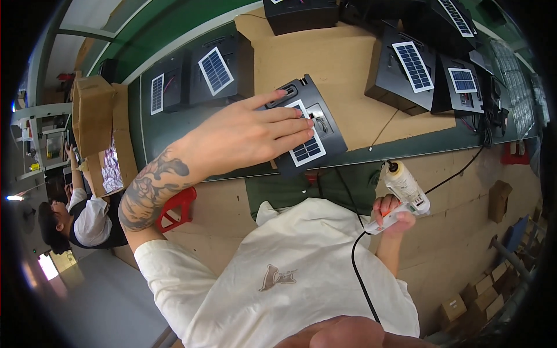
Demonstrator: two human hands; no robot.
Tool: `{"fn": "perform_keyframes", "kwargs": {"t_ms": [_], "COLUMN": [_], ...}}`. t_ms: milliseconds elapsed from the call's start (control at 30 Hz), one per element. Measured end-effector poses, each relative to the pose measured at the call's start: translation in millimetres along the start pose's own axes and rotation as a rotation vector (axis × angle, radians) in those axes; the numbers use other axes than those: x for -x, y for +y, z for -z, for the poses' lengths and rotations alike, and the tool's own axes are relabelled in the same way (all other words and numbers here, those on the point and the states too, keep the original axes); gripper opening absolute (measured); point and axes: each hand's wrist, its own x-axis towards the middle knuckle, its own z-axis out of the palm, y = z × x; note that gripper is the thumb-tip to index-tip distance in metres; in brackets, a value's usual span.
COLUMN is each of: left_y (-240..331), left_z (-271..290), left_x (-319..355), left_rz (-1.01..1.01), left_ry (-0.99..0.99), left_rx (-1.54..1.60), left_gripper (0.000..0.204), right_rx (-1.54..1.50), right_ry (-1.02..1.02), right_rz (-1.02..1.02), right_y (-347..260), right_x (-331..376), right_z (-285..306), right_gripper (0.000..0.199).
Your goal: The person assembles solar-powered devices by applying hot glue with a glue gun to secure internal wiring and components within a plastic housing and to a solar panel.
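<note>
My left hand (250, 129) lies across a small solar panel (307, 152) with a white border. The fingers are stretched out and press flat on it. Beneath the panel is a black plastic housing (332, 134), turned at an angle at the table's near edge; part of it is hidden by the hand. In my right hand (393, 216) is a white hot glue gun (409, 188), gripped by its handle below the table edge. The dark nozzle points up and toward the table, and a black cord runs down from the grip.
Cardboard (348, 64) covers part of the green table (136, 116). Black housings with solar panels stand at left (235, 64) and right (380, 78). A red stool (177, 210) and an open carton (96, 119) are at left. Another person (93, 220) works farther off.
</note>
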Motion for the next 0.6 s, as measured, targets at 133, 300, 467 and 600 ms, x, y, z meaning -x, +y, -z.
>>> {"fn": "perform_keyframes", "kwargs": {"t_ms": [133, 300, 467, 600], "left_y": [0.9, 2.1, 5.9, 7.6], "left_z": [-4.8, -17.5, -26.1, -41.9], "left_x": [-4.7, -3.8, -1.0, 4.3], "left_rz": [-0.021, -0.015, 0.112, 0.314], "left_ry": [0.038, 0.211, 0.384, 0.560], "left_rx": [-0.034, -0.106, 0.131, 0.409], "left_gripper": [0.045, 0.042, 0.049, 0.054], "right_rx": [0.000, 0.012, 0.162, 0.352], "right_ry": [0.028, 0.046, 0.019, -0.025], "right_rz": [-0.003, 0.017, 0.047, 0.041], "right_y": [-0.2, -3.2, -19.2, -33.2], "right_x": [4.2, 8.7, 2.6, -10.7], "right_z": [0.7, -3.4, -28.8, -73.0], "right_gripper": [0.029, 0.029, 0.031, 0.042]}}
